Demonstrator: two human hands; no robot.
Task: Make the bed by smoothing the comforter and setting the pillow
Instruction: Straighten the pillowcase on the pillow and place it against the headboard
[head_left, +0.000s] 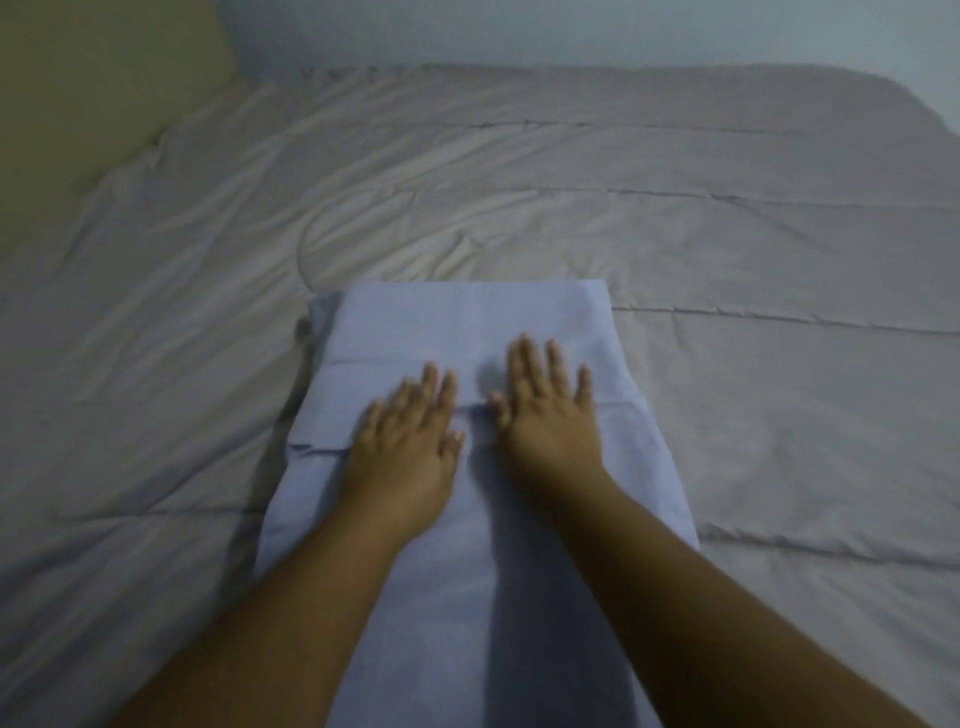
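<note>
Head view: pale blue pillow lying lengthwise on wrinkled grey comforter, near the middle of the bed. Left hand and right hand palm-down on the pillow, side by side, fingers extended and slightly spread, gripping nothing. Beige wall at far left.

Matt wrinkled cloth comforter, smoother matt pale-blue cloth pillow

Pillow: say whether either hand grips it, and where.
Nothing is held. Left hand and right hand lie flat, open, on top of the pillow.
</note>
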